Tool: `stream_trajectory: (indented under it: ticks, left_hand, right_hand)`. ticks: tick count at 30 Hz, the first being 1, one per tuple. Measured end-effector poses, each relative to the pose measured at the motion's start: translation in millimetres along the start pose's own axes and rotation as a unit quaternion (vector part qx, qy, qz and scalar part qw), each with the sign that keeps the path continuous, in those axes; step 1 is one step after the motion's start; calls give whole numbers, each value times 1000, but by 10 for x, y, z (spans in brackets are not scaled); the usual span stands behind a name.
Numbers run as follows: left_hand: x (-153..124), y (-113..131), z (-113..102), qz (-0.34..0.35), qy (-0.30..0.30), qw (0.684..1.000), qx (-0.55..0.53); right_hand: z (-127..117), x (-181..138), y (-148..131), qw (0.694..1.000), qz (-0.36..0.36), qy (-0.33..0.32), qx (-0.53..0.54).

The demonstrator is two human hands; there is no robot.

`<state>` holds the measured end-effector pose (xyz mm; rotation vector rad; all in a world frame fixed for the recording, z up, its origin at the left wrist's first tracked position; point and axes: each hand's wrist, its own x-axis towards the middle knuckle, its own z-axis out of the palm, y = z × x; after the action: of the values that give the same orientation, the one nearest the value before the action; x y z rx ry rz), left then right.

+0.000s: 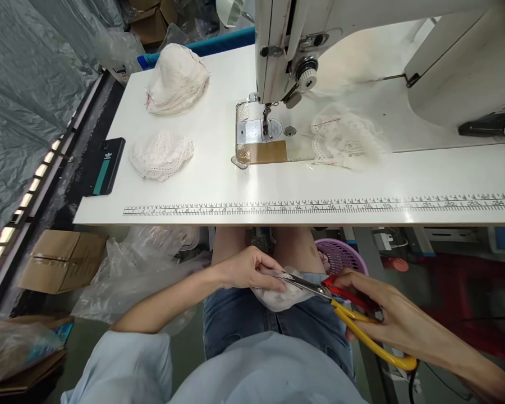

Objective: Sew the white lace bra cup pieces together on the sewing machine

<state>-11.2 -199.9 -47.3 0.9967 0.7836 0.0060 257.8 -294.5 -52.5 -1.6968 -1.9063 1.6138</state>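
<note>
Over my lap, my left hand (258, 272) pinches a piece of white lace fabric (280, 297) between thumb and fingers. My right hand (374, 311) grips a pair of scissors (307, 284) with one red and one yellow handle. The blades point left and lie across the top of the fabric, close to my left fingertips. Whether the blades are fully closed is hard to make out. Part of the fabric hangs below the blades, in front of my denim shorts.
Ahead is a white sewing table (219, 185) with a printed ruler (320, 206) along its front edge. A sewing machine (286, 56) stands on it, white lace (345, 140) beside its needle. White fabric cups (177, 78), a lace piece (162, 156) and a phone (108, 166) lie left. A purple basket (345, 255) sits below.
</note>
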Motion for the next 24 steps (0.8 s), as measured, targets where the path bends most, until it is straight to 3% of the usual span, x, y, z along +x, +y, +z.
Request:
stream_trajectory:
  ticks: [19, 24]
  left_hand:
    - [25, 5, -7, -22, 25, 999, -16]
    - [26, -2, -44, -7, 21, 1000, 1]
  right_hand:
    - [37, 36, 64, 997, -73, 30, 0]
    - [91, 48, 147, 996, -63, 28, 56]
